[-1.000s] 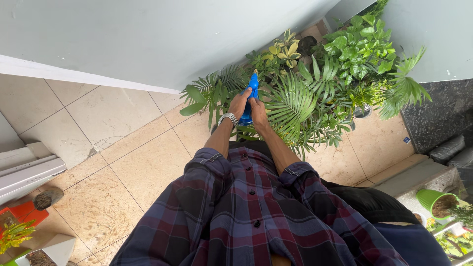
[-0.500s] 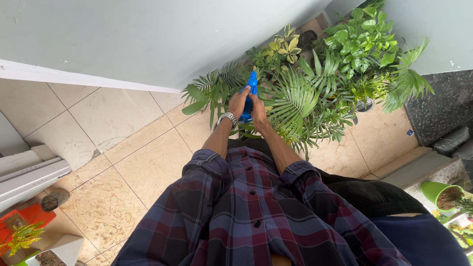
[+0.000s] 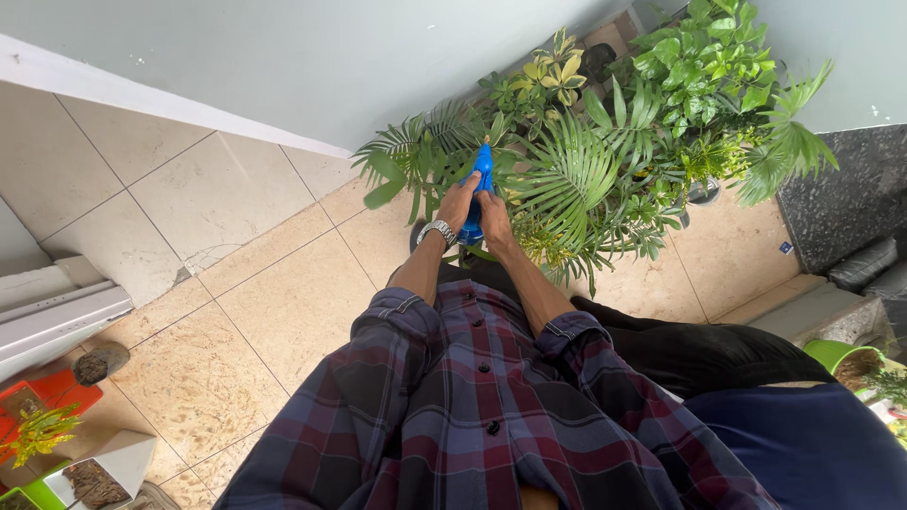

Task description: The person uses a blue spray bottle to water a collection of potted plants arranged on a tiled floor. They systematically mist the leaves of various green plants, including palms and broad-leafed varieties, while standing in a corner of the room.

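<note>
While both hands grip it, blue spray bottle [image 3: 479,194] sits out in front of the person at arm's length, right at the edge of the potted plant cluster. Left hand [image 3: 457,203] wraps the bottle's left side, fingers closed around the body; silver wristwatch [image 3: 436,229] on that wrist. Right hand [image 3: 495,215] wraps the right side, also closed on it, so the two hands touch or nearly touch around the bottle. Lower body of the bottle is mostly hidden by the hands. Long axis runs away from the person, near vertical in the head view; the narrow nozzle end sticks out past the fingertips and points into the fronds of a palm plant [image 3: 567,179], base end toward the person's wrists. Cannot tell whether a finger is on the trigger.

Around it: another fern-like palm [image 3: 416,156] to the left of the nozzle, a yellow-green leafy plant [image 3: 548,71] further back near the grey wall [image 3: 283,66], a broad-leaf green plant [image 3: 709,66] to the right. Beige tiled floor [image 3: 246,283] under everything. Person wears a plaid shirt [image 3: 472,416], sleeves rolled to the forearm. Green pot [image 3: 831,354] at far right edge, small orange pot [image 3: 33,397] at lower left.
</note>
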